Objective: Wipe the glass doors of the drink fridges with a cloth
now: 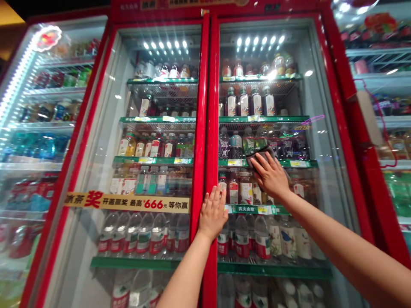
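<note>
My right hand (pixel 271 176) presses a dark grey cloth (pixel 263 153) flat against the right glass door (pixel 321 184) of a red-framed drinks cooler, at the height of the middle shelves. Its fingers are spread over the cloth, which shows above and beside them. My left hand (pixel 213 214) lies with fingers extended on the red frame (pixel 210 141) between the two doors, lower than the right hand, and holds nothing. Behind the glass stand rows of bottles on green-edged shelves.
A yellow banner (pixel 128 202) with lettering crosses the left door. More drink coolers stand at the far left and far right. A pale box (pixel 369 117) with a red cord (pixel 382 124) sits at the right frame.
</note>
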The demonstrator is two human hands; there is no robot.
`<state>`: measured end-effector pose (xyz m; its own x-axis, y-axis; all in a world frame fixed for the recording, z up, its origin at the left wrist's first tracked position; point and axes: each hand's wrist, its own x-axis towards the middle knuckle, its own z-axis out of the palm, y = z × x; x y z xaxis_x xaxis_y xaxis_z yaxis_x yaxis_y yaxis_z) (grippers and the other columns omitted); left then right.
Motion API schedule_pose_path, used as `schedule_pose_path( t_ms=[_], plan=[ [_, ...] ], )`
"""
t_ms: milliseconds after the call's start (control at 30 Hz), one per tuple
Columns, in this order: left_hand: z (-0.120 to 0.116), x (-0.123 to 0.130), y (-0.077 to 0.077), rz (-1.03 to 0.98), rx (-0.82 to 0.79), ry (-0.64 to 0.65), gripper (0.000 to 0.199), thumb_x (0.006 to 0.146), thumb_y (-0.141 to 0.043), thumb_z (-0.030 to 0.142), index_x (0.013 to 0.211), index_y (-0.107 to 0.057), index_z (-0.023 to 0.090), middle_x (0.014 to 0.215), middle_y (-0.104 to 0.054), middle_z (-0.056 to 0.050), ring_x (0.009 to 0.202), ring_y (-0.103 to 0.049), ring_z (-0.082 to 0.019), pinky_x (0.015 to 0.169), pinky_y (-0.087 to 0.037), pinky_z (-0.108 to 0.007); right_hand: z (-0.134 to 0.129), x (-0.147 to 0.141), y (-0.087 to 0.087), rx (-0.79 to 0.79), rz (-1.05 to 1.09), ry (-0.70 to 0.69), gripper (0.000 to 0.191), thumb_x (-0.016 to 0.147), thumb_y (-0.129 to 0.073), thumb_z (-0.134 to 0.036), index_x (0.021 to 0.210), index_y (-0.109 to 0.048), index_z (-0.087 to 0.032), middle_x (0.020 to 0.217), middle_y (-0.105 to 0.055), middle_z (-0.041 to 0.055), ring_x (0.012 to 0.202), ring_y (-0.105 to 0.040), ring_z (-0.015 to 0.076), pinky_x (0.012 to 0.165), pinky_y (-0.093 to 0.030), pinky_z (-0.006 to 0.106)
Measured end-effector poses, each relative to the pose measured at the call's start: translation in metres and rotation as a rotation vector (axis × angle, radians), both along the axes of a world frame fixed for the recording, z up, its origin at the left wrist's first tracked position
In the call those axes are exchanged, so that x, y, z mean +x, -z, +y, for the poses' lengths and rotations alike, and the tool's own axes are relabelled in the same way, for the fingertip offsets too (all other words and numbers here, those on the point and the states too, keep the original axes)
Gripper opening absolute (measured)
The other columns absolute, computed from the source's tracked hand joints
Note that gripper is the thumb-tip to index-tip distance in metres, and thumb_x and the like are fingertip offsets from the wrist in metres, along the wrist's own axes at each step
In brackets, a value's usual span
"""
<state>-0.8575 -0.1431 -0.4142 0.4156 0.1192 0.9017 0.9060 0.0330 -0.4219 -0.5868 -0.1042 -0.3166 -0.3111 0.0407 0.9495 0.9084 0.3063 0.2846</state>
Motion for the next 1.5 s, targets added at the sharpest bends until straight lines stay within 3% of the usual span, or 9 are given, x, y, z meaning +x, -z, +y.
schedule_pose_path(
  t_ms=[167,400,500,633,867,967,1100,1300,1500],
  plan=[
    [-0.002,0.0,-0.003,0.004,-0.025,0.002,0.085,0.093,-0.057,0.037,0.162,-0.012,0.015,0.165,-0.022,-0.014,0.154,-0.022,-0.026,0.128,-0.017,-0.044,-0.012,-0.035,0.034,-0.026,-0.207,-0.036,0.063,0.095,-0.05,-0.024,0.156,-0.037,-0.033,0.164,-0.034,-0.0014,0.155,-0.018,0.0317,0.123,-0.022,0.057],
    [0.0,0.0,-0.004,0.013,0.005,0.004,0.085,0.092,-0.059,0.036,0.162,-0.013,0.017,0.165,-0.021,-0.013,0.154,-0.022,-0.026,0.128,-0.016,-0.043,-0.002,-0.034,-0.023,-0.02,-0.033,-0.062,0.057,0.099,-0.046,-0.033,0.155,-0.039,-0.032,0.164,-0.035,0.0,0.154,-0.02,0.0315,0.121,-0.024,0.06],
    [0.0,0.0,-0.005,0.016,0.009,0.001,0.084,0.092,-0.059,0.035,0.161,-0.015,0.016,0.165,-0.022,-0.013,0.155,-0.02,-0.026,0.128,-0.014,-0.043,0.001,-0.024,0.011,-0.006,0.161,-0.026,0.063,0.097,-0.048,-0.033,0.158,-0.033,-0.027,0.165,-0.032,0.0066,0.155,-0.014,0.0373,0.118,-0.024,0.067],
    [-0.004,0.005,-0.008,-0.007,-0.046,-0.006,0.087,0.093,-0.059,0.036,0.161,-0.011,0.013,0.165,-0.022,-0.013,0.155,-0.016,-0.024,0.128,-0.015,-0.044,-0.01,-0.029,0.045,-0.054,-0.192,-0.025,0.061,0.098,-0.047,-0.03,0.158,-0.033,-0.032,0.166,-0.029,0.0013,0.155,-0.015,0.0336,0.122,-0.022,0.063],
    [-0.018,0.028,-0.013,-0.034,-0.081,0.01,0.087,0.094,-0.055,0.036,0.162,-0.004,0.016,0.167,-0.019,-0.01,0.156,-0.013,-0.022,0.13,-0.008,-0.047,-0.002,0.015,-0.017,-0.085,0.035,0.051,0.059,0.099,-0.045,-0.036,0.157,-0.035,-0.032,0.166,-0.029,0.0022,0.154,-0.02,0.0343,0.118,-0.029,0.063],
    [-0.019,0.047,-0.015,0.047,-0.096,0.013,0.082,0.096,-0.052,0.039,0.162,-0.009,0.015,0.167,-0.019,-0.008,0.157,-0.008,-0.022,0.13,-0.006,-0.046,0.004,0.039,0.017,-0.039,0.229,0.059,0.066,0.098,-0.046,-0.033,0.161,-0.026,-0.028,0.166,-0.027,0.0091,0.154,-0.016,0.0397,0.114,-0.03,0.069],
    [-0.013,0.08,-0.023,0.137,-0.098,0.041,0.083,0.095,-0.053,0.046,0.161,-0.013,0.014,0.168,-0.016,-0.009,0.157,-0.004,-0.022,0.13,-0.006,-0.045,0.005,0.038,0.051,-0.051,0.043,0.042,0.071,0.094,-0.044,-0.016,0.161,-0.024,-0.025,0.167,-0.023,0.0093,0.155,-0.012,0.0378,0.117,-0.027,0.067],
    [0.006,0.127,-0.054,0.107,-0.143,0.056,0.084,0.094,-0.054,0.045,0.162,-0.014,0.016,0.169,-0.013,-0.011,0.157,-0.005,-0.024,0.128,-0.013,-0.049,0.013,0.066,-0.005,-0.109,0.059,-0.008,0.056,0.095,-0.041,-0.018,0.151,-0.045,-0.021,0.164,-0.034,0.0056,0.153,-0.025,0.0319,0.117,-0.034,0.058],
    [0.016,0.147,-0.066,0.091,-0.171,0.108,0.084,0.092,-0.058,0.045,0.161,-0.018,0.019,0.17,-0.011,-0.009,0.157,0.0,-0.028,0.127,-0.014,-0.055,0.01,0.098,0.052,0.045,0.33,-0.034,0.051,0.094,-0.046,-0.018,0.143,-0.057,-0.03,0.145,-0.059,0.0074,0.139,-0.046,0.0333,0.105,-0.045,0.053]
  ],
)
